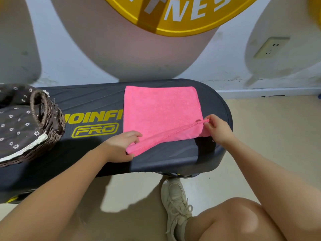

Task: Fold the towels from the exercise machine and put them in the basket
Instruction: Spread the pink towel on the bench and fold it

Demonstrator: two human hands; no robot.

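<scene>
Towel (pixel 161 110) lies flat on the black machine (pixel 90 101); your left hand (pixel 119 146) and right hand (pixel 218 128) each pinch a near corner, its far edge straight ahead.

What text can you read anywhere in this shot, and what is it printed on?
"TNES": white letters, cut off by the frame, on the yellow round sign on the wall.
"OINFI": yellow letters on the exercise machine, partly hidden by the basket and pink towel.
"PRO": yellow outlined badge below it.

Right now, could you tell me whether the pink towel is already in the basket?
No, the pink towel lies on the exercise machine, beside the basket, held by both hands.
</scene>
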